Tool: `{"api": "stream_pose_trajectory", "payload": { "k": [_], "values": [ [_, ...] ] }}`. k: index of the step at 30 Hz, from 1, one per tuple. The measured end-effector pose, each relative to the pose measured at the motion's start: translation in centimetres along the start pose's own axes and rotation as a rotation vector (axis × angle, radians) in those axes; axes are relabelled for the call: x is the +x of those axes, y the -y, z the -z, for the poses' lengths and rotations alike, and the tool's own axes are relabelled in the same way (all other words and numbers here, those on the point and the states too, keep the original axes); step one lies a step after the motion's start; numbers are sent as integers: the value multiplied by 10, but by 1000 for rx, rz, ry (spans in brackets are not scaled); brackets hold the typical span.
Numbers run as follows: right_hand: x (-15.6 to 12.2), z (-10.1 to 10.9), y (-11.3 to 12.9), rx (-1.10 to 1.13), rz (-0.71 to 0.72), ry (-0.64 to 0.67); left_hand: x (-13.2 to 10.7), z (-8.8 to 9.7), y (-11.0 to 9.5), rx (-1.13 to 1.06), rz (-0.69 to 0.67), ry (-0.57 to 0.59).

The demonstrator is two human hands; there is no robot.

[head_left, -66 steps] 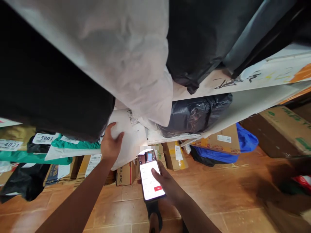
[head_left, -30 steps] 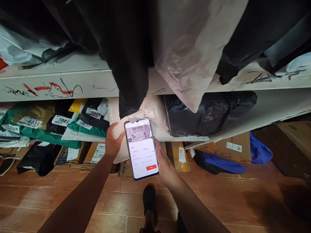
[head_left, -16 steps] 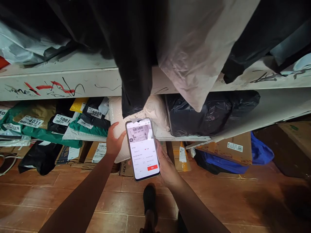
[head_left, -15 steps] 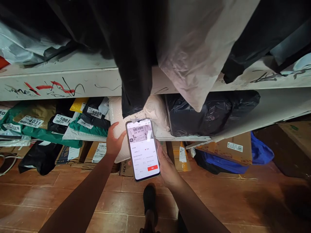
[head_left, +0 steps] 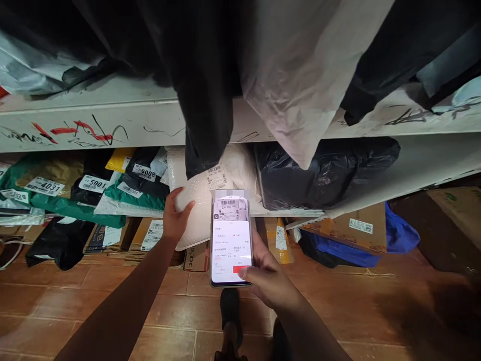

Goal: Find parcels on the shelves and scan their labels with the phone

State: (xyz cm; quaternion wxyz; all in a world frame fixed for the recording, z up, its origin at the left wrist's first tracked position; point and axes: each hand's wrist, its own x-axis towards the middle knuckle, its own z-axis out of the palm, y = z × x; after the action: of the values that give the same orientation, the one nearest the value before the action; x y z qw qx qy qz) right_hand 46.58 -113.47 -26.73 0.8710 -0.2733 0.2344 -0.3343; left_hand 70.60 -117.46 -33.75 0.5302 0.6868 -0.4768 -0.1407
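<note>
My right hand [head_left: 268, 276] holds a smartphone [head_left: 231, 243] upright, its thumb over the red button low on the lit screen. The top of the screen shows a barcode label. Behind the phone, a white padded mailer [head_left: 195, 210] sticks out over the lower shelf's edge. My left hand [head_left: 176, 215] grips the mailer's left side, thumb across its face; the fingers' far ends are partly hidden. A printed shipping label [head_left: 216, 176] shows on the mailer just above the phone. The mailer's lower right part is hidden behind the phone.
Above hang a black bag [head_left: 208, 135] and a white bag [head_left: 296, 135] over the upper shelf edge [head_left: 150, 123]. A black-wrapped parcel [head_left: 323, 173] lies right of the mailer. Labelled parcels [head_left: 141, 173] fill the left side. Cardboard boxes [head_left: 345, 228] stand below, on the tiled floor [head_left: 169, 311].
The phone has moved right and slightly down, uncovering the mailer's label. My right thumb has come from the phone's side onto the red button. My left hand stays on the mailer.
</note>
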Motion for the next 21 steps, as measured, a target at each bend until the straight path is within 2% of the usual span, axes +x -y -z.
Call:
{"api": "stream_pose_trajectory", "payload": {
  "k": [6,12,16,21],
  "values": [
    [-2,3,-1,-10,-16,-90,0,0,4,1,-22,-16],
    [-14,6,-4,39,-74,-109,0,-2,2,-47,-5,-23],
    [-33,15,-20,63,-128,-188,-1,-2,-1,-28,15,-33],
    [-60,28,-42,88,-168,-165,-1,0,-2,32,27,-30]
  ]
}}
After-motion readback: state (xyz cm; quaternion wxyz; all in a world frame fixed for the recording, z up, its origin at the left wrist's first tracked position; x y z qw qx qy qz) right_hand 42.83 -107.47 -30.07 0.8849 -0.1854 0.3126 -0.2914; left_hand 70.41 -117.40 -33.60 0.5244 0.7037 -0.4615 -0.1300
